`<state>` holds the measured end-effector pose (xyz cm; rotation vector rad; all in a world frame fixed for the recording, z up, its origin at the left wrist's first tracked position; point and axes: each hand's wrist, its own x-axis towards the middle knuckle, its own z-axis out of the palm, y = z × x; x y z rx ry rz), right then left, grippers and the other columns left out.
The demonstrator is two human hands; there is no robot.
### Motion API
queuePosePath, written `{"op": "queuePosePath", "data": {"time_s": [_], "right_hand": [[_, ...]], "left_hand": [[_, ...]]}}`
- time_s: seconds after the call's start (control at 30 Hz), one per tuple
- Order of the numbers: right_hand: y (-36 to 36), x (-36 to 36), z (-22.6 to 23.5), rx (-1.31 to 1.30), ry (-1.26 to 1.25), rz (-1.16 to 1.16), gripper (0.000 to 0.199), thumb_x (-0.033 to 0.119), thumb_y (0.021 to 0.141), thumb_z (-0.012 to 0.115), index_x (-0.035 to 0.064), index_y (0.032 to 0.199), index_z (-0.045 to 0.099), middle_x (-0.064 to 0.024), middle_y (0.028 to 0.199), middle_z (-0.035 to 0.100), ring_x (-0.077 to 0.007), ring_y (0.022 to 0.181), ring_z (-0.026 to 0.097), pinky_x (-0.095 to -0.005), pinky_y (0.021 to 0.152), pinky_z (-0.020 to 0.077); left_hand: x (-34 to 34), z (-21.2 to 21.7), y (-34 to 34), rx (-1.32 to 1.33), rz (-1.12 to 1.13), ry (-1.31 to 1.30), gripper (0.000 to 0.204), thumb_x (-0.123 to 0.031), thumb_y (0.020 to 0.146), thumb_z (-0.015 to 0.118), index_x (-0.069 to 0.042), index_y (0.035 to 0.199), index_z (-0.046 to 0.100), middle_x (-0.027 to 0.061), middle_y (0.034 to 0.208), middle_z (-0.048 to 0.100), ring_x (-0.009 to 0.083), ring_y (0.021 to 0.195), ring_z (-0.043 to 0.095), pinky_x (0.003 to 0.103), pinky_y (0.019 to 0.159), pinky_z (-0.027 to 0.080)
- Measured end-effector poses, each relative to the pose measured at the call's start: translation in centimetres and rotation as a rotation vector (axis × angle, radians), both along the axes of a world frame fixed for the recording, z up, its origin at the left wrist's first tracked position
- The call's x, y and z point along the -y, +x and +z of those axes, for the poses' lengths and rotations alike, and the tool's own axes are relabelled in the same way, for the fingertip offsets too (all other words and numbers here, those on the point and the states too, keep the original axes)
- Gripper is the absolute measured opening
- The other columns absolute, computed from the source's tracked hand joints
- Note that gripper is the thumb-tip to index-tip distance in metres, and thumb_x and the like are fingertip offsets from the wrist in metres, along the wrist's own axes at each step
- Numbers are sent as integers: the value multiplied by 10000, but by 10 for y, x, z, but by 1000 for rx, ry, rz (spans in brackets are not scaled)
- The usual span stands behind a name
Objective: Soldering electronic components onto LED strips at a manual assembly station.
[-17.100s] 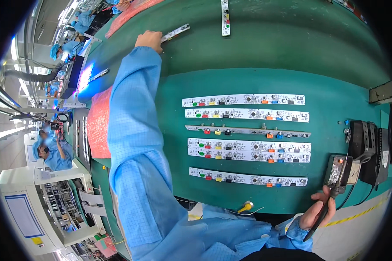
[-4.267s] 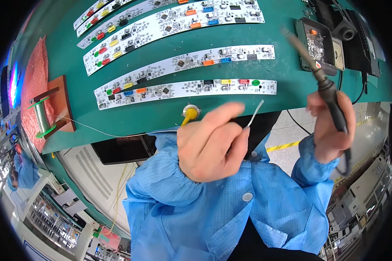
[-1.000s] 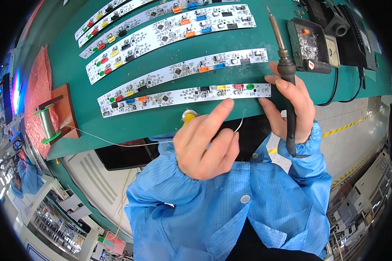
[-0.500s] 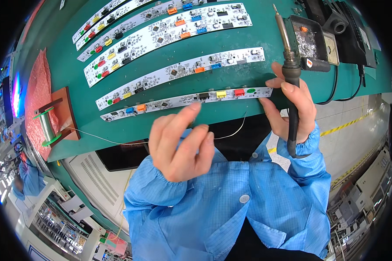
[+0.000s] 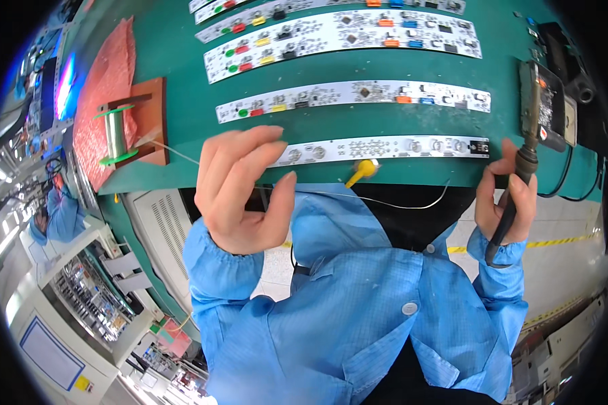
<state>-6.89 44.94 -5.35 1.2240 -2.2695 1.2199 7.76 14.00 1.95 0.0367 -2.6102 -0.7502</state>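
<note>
My right hand [image 5: 510,199] is closed around a soldering iron [image 5: 527,160], whose tip points away from me. Its fingers are close to the right end of the nearest circuit board strip [image 5: 378,150]. That long white strip lies with several round clear parts facing up. Solder wire [image 5: 398,204] runs through my left hand [image 5: 243,189], and its free end curves out to the right near the table edge. The left fingers and thumb are bent around the strip's left end; whether they touch it, I cannot tell. From a solder spool [image 5: 116,135] at left, the wire leads to this hand.
More circuit board strips [image 5: 358,101] with coloured connectors lie in rows farther back on the green table mat [image 5: 182,74]. Pink bubble wrap [image 5: 105,88] is beside the spool. A yellow piece [image 5: 365,170] sits at the near edge. The soldering iron stand [image 5: 554,108] is far right.
The nearest strip has been turned over, its coloured connectors no longer showing. My view has shifted, so the table contents appear farther right. My left hand has reached the strip's left end.
</note>
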Motion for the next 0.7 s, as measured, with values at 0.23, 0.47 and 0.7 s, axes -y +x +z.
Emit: {"op": "queuePosePath", "data": {"time_s": [0.23,0.47,0.7], "right_hand": [[1,2,6,74,-51,-3,740,-187,782,634,167,1383,389,-326,1249,577,-292,971,644,-432,879,523],[-1,-1,6,123,-139,-19,716,-179,752,646,145,1350,425,-311,1239,595,-277,953,661,-434,889,516],[2,-7,-4,161,-265,-102,754,-207,746,666,152,1358,412,-311,1251,593,-245,888,662,-475,902,522]], "left_hand": [[5,13,-21,278,-235,-63,417,20,624,745,-21,1030,662,120,994,645,321,855,601,398,732,498],[-14,9,-47,388,-297,-266,247,-77,688,733,-36,919,657,71,883,600,265,840,575,394,740,480],[-10,18,-50,382,-390,-295,264,-74,662,732,-38,906,637,75,847,568,258,788,559,387,688,456]]}}
